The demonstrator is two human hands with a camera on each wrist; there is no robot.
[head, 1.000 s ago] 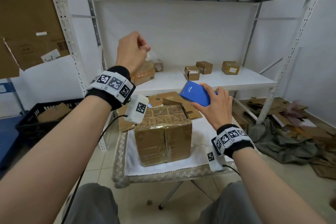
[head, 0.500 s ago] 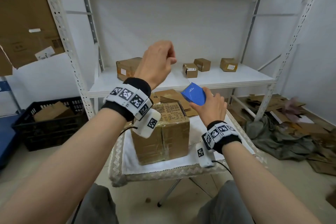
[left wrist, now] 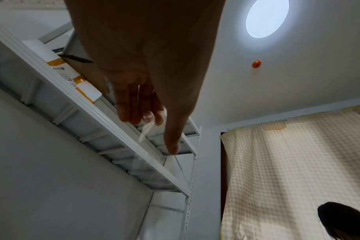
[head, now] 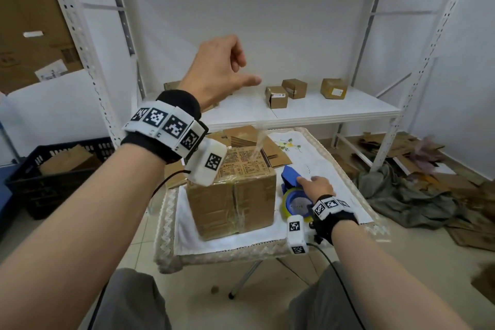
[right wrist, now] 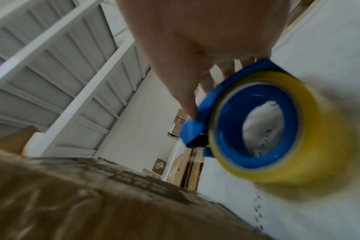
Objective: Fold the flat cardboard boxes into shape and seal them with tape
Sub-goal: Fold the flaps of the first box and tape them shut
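Now, change: right hand (head: 316,185) grips tape dispenser (head: 293,194), lowered beside box (head: 233,190); left hand (head: 217,69) raised, pinching tape strip (head: 258,142)
Meaning: sealing continues

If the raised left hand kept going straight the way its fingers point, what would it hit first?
Probably nothing close: the left hand points across open air toward the shelf rack's right side and the small boxes there, though depth is unclear.

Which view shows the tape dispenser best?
Right wrist: the tape dispenser fills the frame, blue body and yellow roll visible, though blurred. Head shows it small, partly behind the right hand. Left wrist doesn't show it.
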